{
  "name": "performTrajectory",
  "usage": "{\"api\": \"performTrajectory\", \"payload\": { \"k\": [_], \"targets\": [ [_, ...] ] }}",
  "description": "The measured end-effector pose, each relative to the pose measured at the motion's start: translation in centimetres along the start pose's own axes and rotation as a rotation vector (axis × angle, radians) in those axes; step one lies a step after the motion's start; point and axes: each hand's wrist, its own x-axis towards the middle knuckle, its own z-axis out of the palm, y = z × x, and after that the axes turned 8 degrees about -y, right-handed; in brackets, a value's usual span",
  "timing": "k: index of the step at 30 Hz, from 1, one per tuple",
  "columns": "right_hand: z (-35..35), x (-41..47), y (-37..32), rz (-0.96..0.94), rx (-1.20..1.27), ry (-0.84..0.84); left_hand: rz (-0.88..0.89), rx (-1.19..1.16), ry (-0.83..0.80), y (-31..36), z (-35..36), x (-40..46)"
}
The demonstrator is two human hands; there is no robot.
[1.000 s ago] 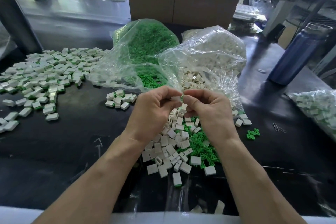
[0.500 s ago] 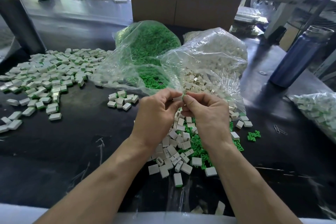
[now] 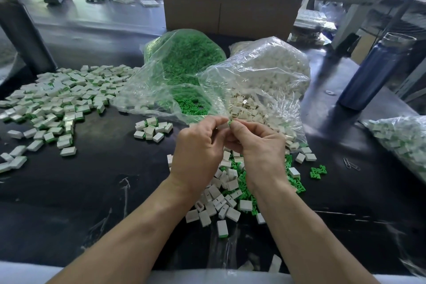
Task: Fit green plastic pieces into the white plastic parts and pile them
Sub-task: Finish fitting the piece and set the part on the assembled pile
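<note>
My left hand (image 3: 198, 150) and my right hand (image 3: 260, 147) meet fingertip to fingertip above the black table. Between them they pinch a small white part (image 3: 223, 125) with a green piece (image 3: 229, 123) at its end. Beneath my hands lies a loose heap of white parts (image 3: 219, 200) mixed with green pieces (image 3: 297, 185). A wide pile of fitted white-and-green parts (image 3: 57, 99) spreads at the left, with a small cluster of them (image 3: 153, 130) nearer the middle. Behind stand a clear bag of green pieces (image 3: 184, 62) and a clear bag of white parts (image 3: 267, 71).
A blue bottle (image 3: 373, 69) stands at the right. Another bag of fitted parts (image 3: 401, 136) lies at the right edge. A cardboard box (image 3: 230, 11) sits behind the bags. Paper clips (image 3: 351, 164) lie on the table (image 3: 69, 191).
My hands stay together at the same spot, fingers working the small part between them. The green piece now shows at the fingertips. The view shifted slightly.
</note>
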Motion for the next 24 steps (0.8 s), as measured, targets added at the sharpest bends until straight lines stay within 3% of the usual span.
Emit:
{"api": "performTrajectory", "payload": {
  "k": [15,24],
  "targets": [
    [-1.8,0.9,-0.8,0.058,-0.123,-0.195,0.037,0.0,-0.118,-0.4,-0.5,-0.1],
    [-1.6,1.0,-0.2,0.034,-0.056,-0.152,-0.01,-0.092,-0.097,-0.5,0.2,-0.1]
  ]
}}
